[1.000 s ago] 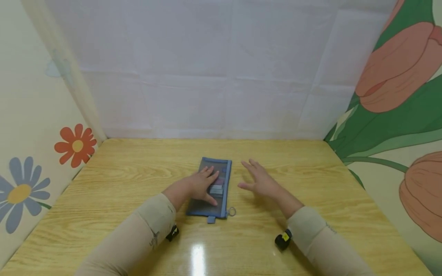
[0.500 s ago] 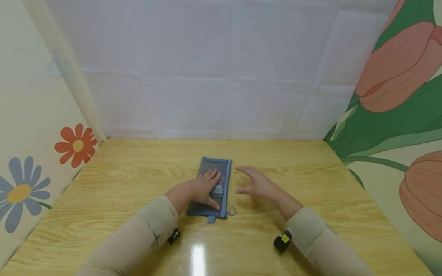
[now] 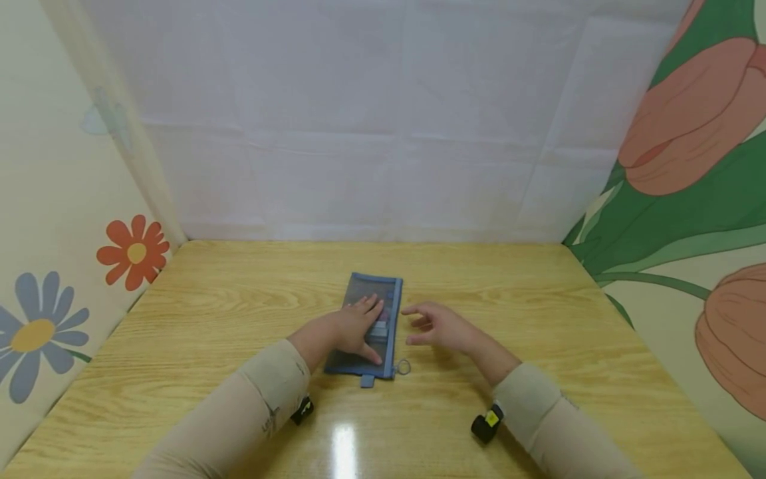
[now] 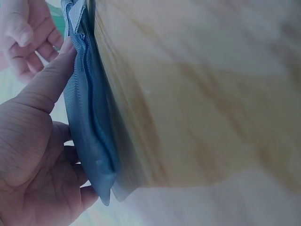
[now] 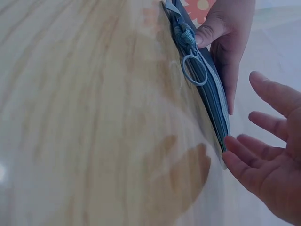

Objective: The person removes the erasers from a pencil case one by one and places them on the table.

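A blue zip pouch [image 3: 353, 361] with a see-through mesh face lies flat on the wooden table, and light and purple items show inside it. My left hand [image 3: 353, 329] rests on the mesh with its fingers spread. In the left wrist view the thumb and fingers of the left hand [image 4: 33, 141] lie along the pouch [image 4: 91, 122]. To the right of the zipped edge hovers my right hand [image 3: 445, 328], holding nothing, fingers slightly bent toward the pouch. A zipper ring [image 5: 194, 70] hangs from the pouch's near corner in the right wrist view.
The wooden table [image 3: 239, 286] reaches back to a white cloth backdrop [image 3: 359, 120]. Flower-painted panels stand on both sides, a red flower [image 3: 134, 253] on the left and large tulips [image 3: 694, 126] on the right. A fabric tab [image 3: 367, 381] sticks out from the pouch's near edge.
My right hand has come left and slightly nearer to me, closer to the pouch's zipped edge, its fingers bending more. The left hand has shifted slightly on the pouch, which stays in place.
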The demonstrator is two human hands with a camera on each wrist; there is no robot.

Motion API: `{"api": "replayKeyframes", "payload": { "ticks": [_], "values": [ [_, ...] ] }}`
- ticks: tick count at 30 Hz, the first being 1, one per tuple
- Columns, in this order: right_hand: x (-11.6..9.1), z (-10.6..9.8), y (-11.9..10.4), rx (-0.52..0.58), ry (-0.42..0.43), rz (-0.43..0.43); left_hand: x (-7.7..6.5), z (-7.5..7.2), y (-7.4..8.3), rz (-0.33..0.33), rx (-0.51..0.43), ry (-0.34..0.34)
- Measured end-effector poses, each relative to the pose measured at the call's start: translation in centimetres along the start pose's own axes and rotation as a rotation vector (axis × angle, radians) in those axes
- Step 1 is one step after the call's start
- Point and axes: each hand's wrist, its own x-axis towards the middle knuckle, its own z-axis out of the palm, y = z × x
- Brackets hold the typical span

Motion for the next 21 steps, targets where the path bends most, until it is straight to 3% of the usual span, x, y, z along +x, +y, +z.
{"api": "replayKeyframes", "payload": {
  "ticks": [6, 16, 21],
  "values": [
    [0.0, 0.6, 0.3, 0.007, -0.088, -0.006, 0.0, 0.0, 0.0, 0.005, -0.002, 0.003],
    [0.1, 1.2, 0.4, 0.023, -0.159, -0.052, 0.0, 0.1, 0.0, 0.010, -0.016, 0.012],
    [0.1, 1.3, 0.5, 0.028, -0.218, -0.032, 0.0, 0.0, 0.0, 0.002, -0.025, 0.006]
  ]
}}
